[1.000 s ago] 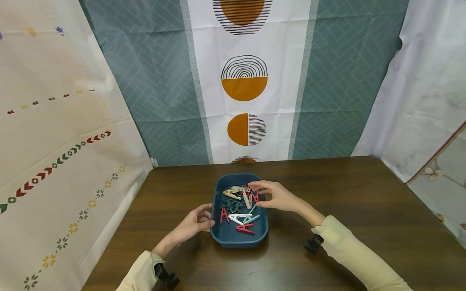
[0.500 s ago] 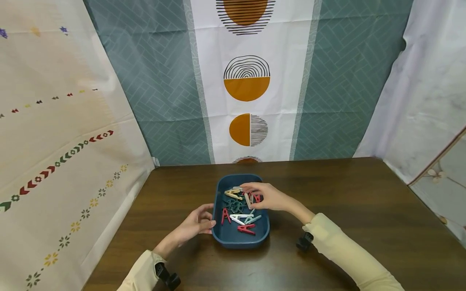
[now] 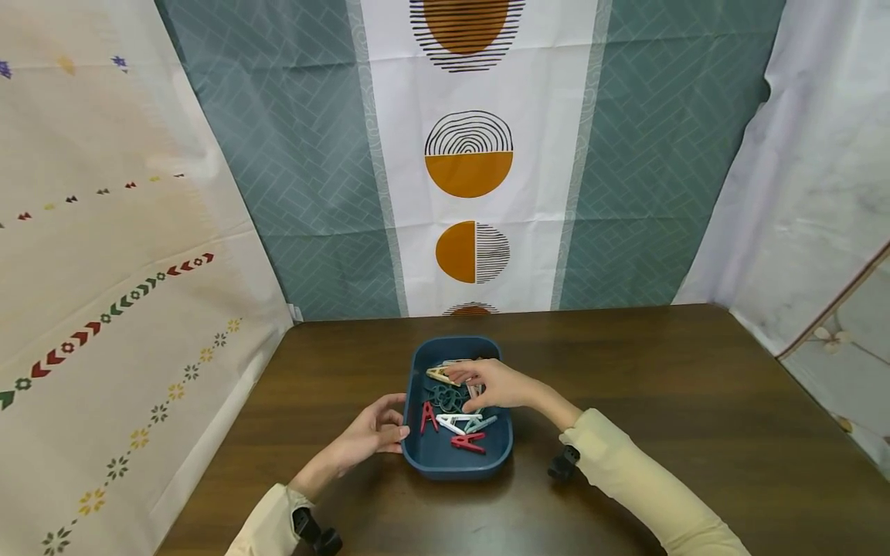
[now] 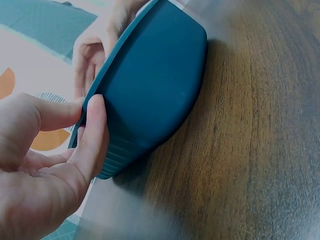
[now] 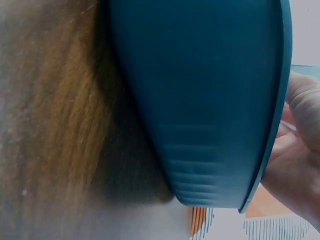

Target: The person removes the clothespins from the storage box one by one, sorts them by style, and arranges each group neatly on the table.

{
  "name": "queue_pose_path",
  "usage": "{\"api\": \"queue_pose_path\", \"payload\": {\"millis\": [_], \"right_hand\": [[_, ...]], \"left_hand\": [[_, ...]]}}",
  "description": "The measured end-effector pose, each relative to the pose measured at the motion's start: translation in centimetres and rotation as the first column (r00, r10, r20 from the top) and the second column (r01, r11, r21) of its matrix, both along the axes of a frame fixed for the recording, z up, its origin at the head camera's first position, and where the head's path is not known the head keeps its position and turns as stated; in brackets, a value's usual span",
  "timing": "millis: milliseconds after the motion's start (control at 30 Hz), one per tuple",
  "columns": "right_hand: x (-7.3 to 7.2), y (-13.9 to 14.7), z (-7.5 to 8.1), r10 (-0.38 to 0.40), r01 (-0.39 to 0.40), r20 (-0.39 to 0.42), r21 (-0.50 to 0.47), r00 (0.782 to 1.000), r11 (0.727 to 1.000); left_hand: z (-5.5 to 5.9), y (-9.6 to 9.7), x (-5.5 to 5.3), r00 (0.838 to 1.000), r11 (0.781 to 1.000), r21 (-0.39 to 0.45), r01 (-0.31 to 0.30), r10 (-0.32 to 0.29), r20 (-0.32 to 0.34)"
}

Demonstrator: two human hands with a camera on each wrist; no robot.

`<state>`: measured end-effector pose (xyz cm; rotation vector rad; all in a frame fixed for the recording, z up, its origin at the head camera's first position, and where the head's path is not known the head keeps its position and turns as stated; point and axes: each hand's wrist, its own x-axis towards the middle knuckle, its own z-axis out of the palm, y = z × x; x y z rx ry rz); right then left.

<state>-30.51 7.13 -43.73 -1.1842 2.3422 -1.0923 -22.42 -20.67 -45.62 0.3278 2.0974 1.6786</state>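
A blue rectangular plastic bin point(image 3: 459, 471) stands on the table, holding several clothespins and dark green loops point(image 3: 447, 398). My left hand point(image 3: 368, 432) pinches its left rim; in the left wrist view, thumb and finger point(image 4: 97, 112) grip the rim. Over the bin's right side reaches my right hand point(image 3: 499, 384), fingers spread loosely above the contents. Toward the bin's front lie a red clothespin point(image 3: 468, 442), a white one point(image 3: 459, 418) and a pale blue one point(image 3: 481, 425). A second red clothespin point(image 3: 427, 417) is at the left, and a yellowish one point(image 3: 438, 374) farther back. The right hand hides some clothespins beneath it.
The dark brown wooden table point(image 3: 626, 347) stretches out on both sides of the bin. A patterned cloth point(image 3: 473, 177) hangs at its back edge, with more cloth at left point(image 3: 139, 309) and right point(image 3: 799, 193).
My right hand has moved left, from the bin's right edge to above its middle, now covering clothespins that showed before. The left hand keeps its hold on the rim.
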Motion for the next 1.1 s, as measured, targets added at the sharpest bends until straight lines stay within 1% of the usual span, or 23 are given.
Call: {"api": "queue_pose_path", "payload": {"millis": [67, 200, 367, 633, 800, 933, 1100], "right_hand": [[0.0, -0.3, 0.1, 0.002, -0.002, -0.005, 0.031, 1.000, 1.000], [-0.2, -0.7, 0.1, 0.016, -0.015, -0.014, 0.055, 1.000, 0.998], [-0.5, -1.4, -0.4, 0.022, -0.019, -0.033, 0.097, 0.999, 0.995], [-0.9, -2.4, -1.0, 0.021, -0.017, -0.025, 0.155, 0.999, 0.988], [-1.1, -3.0, -1.3, 0.018, 0.001, -0.089, 0.213, 0.996, 0.977], [-1.1, -3.4, -1.4, 0.017, 0.018, -0.141, 0.242, 0.990, 0.970], [-1.1, -3.8, -1.6, 0.037, 0.033, -0.231, 0.292, 0.972, 0.956]], "left_hand": [[0.0, -0.1, 0.0, 1.000, 1.000, 0.002, 0.002, -0.002, -0.003], [-0.1, 0.0, 0.1, 1.000, 1.000, 0.003, 0.003, -0.003, -0.006], [-0.1, 0.1, 0.0, 1.000, 1.000, 0.015, 0.008, -0.008, 0.002], [-0.4, 0.2, -0.1, 1.000, 0.999, 0.036, 0.021, -0.021, 0.008], [-0.4, 0.1, 0.0, 1.000, 0.999, 0.039, 0.020, -0.020, 0.010], [-0.4, 0.0, 0.0, 1.000, 0.999, 0.041, 0.016, -0.016, 0.013], [-0.4, 0.0, 0.0, 1.000, 0.999, 0.042, 0.020, -0.020, 0.018]]}}
